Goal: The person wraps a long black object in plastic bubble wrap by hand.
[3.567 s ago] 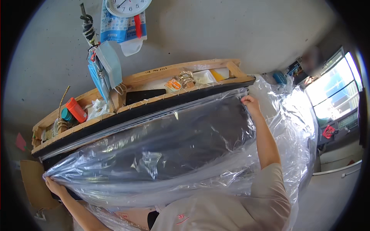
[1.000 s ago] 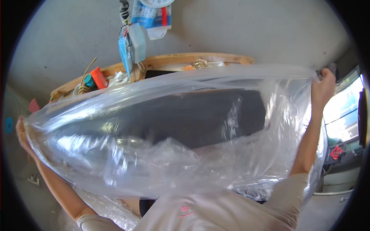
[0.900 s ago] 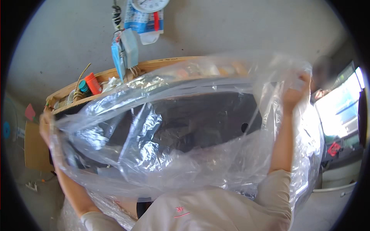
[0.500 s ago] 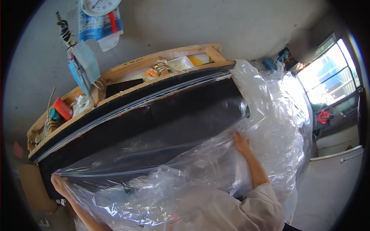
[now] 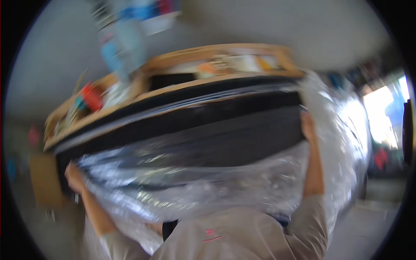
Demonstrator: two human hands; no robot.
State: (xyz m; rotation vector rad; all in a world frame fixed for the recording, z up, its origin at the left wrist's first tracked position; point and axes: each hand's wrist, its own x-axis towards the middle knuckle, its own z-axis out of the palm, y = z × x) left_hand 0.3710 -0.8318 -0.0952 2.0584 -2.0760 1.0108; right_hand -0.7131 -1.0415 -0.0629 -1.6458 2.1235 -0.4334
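left hand [image 5: 76,177] pinched closed on the film [image 5: 195,190], right hand [image 5: 308,126], blurred from here, closed on its other end, film spread between both grips, black panel [image 5: 251,104] beneath, wooden tray [image 5: 225,48] beyond them

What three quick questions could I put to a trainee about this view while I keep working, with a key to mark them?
1. Multiple choice: which material stretches between the left hand and the right hand? A, blue mesh; B, clear crinkled plastic sheeting; C, white cloth.
2. True or false: the red elongated plastic container is nearer the left end of the pale wooden shelf frame than the right.
3. Fill the gap: the right hand is at the ___ end of the flat black panel.

Key: 1, B; 2, true; 3, right.
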